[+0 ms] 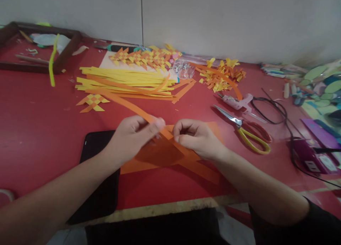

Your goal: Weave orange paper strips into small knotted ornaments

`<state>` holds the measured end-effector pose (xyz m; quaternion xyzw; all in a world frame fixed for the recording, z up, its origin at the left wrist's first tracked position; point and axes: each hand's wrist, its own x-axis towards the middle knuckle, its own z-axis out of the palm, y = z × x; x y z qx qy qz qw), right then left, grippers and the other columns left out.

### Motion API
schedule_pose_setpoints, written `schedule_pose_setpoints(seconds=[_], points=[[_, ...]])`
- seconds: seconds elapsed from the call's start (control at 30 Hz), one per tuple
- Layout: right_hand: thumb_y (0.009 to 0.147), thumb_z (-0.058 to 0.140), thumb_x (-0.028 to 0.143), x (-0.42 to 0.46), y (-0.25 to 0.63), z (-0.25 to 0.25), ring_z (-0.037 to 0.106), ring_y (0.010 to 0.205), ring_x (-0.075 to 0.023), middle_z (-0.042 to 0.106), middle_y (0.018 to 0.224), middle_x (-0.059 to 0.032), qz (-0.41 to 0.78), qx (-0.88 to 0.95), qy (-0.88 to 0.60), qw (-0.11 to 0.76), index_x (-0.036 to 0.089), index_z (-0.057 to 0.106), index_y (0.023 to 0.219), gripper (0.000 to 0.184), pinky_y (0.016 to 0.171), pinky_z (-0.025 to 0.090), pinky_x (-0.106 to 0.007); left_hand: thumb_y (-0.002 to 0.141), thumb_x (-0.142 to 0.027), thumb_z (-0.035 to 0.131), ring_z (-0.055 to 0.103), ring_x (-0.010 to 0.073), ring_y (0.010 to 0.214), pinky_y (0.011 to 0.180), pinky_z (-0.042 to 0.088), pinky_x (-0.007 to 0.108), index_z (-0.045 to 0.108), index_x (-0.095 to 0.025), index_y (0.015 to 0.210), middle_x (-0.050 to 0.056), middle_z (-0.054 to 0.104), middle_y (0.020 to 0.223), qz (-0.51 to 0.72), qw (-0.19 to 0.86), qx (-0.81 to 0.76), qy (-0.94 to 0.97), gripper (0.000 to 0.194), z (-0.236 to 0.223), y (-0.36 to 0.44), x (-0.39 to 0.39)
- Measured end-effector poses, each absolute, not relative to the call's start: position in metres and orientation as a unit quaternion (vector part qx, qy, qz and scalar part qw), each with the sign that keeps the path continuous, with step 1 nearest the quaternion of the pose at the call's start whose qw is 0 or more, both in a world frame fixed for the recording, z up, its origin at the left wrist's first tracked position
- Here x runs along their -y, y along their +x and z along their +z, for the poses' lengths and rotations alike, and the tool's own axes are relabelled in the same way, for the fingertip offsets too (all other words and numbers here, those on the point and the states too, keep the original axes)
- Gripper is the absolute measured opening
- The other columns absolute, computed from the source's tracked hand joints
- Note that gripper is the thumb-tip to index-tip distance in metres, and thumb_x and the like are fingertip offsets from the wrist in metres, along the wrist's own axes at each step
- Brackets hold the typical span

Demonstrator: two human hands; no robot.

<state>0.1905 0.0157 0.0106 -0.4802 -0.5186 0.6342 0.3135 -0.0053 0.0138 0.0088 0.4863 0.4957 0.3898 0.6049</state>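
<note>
A long orange paper strip [130, 108] slants across the middle of the view, its far end over the yellow strips. My left hand [135, 131] pinches it between thumb and fingers. Close beside, my right hand [195, 136] has its thumb and fingertips closed on the strip's nearer part, where orange pieces cross. The exact fold there is hard to make out. Beneath both hands lies orange paper [133, 167] on the red table. A woven yellow-and-orange paper fish [94, 102] rests to the upper left.
Yellow paper strips [125, 78] lie behind the hands, with woven fish [144, 58] and a pile of pieces [221, 74] beyond. Scissors [239, 126], a pink glue gun [237, 102] and its cord are at right. A black tablet-like slab [101, 181] lies under my left forearm.
</note>
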Motion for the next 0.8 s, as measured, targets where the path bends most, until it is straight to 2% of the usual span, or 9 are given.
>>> schedule_pose_setpoints(seconds=[0.1, 0.2, 0.4, 0.63, 0.7, 0.8], points=[[0.063, 0.062, 0.019, -0.015, 0.189, 0.011, 0.037, 0.049, -0.0066, 0.049, 0.055, 0.0054, 0.645, 0.524, -0.467, 0.302, 0.018, 0.057, 0.064, 0.005, 0.045, 0.026, -0.022, 0.078, -0.038, 0.074, 0.065, 0.0157, 0.061, 0.057, 0.050, 0.023, 0.072, -0.018, 0.070, 0.001, 0.070, 0.065, 0.310, 0.588, -0.468, 0.581, 0.022, 0.010, -0.004, -0.010], [0.065, 0.062, 0.018, -0.014, 0.189, 0.012, 0.038, 0.049, -0.0064, 0.050, 0.056, 0.0052, 0.643, 0.532, -0.454, 0.313, 0.017, 0.058, 0.065, 0.005, 0.046, 0.027, -0.022, 0.084, -0.038, 0.068, 0.065, 0.0145, 0.065, 0.059, 0.050, 0.022, 0.071, -0.019, 0.071, 0.001, 0.070, 0.069, 0.330, 0.583, -0.454, 0.587, 0.024, 0.010, -0.003, -0.009], [0.065, 0.060, 0.012, -0.016, 0.191, 0.013, 0.041, 0.050, -0.0067, 0.053, 0.057, 0.0043, 0.615, 0.546, -0.454, 0.342, 0.017, 0.059, 0.064, 0.004, 0.047, 0.029, -0.022, 0.088, -0.037, 0.064, 0.062, 0.0116, 0.062, 0.062, 0.053, 0.021, 0.063, -0.020, 0.072, -0.002, 0.061, 0.067, 0.451, 0.593, -0.465, 0.478, 0.023, 0.010, -0.002, -0.008], [0.065, 0.061, 0.009, -0.025, 0.206, 0.006, 0.044, 0.049, -0.0075, 0.054, 0.055, 0.0037, 0.611, 0.525, -0.443, 0.394, 0.017, 0.060, 0.063, 0.008, 0.048, 0.031, -0.023, 0.089, -0.030, 0.063, 0.055, 0.0090, 0.051, 0.058, 0.055, 0.023, 0.056, -0.023, 0.072, -0.007, 0.053, 0.060, 0.645, 0.527, -0.437, 0.339, 0.020, 0.010, -0.003, -0.008], [0.067, 0.062, 0.012, -0.027, 0.207, 0.005, 0.045, 0.049, -0.0081, 0.055, 0.055, 0.0031, 0.625, 0.492, -0.440, 0.418, 0.017, 0.061, 0.063, 0.007, 0.047, 0.031, -0.023, 0.088, -0.033, 0.064, 0.055, 0.0086, 0.049, 0.053, 0.052, 0.021, 0.057, -0.022, 0.070, -0.006, 0.054, 0.057, 0.596, 0.549, -0.453, 0.372, 0.023, 0.011, -0.002, -0.008], [0.073, 0.066, 0.026, -0.025, 0.202, 0.005, 0.052, 0.053, -0.0109, 0.060, 0.061, -0.0007, 0.665, 0.453, -0.422, 0.417, 0.016, 0.067, 0.068, 0.011, 0.047, 0.035, -0.024, 0.083, -0.038, 0.070, 0.056, 0.0091, 0.049, 0.048, 0.045, 0.019, 0.061, -0.017, 0.065, -0.003, 0.059, 0.055, 0.346, 0.645, -0.435, 0.524, 0.029, 0.013, -0.004, -0.005]])
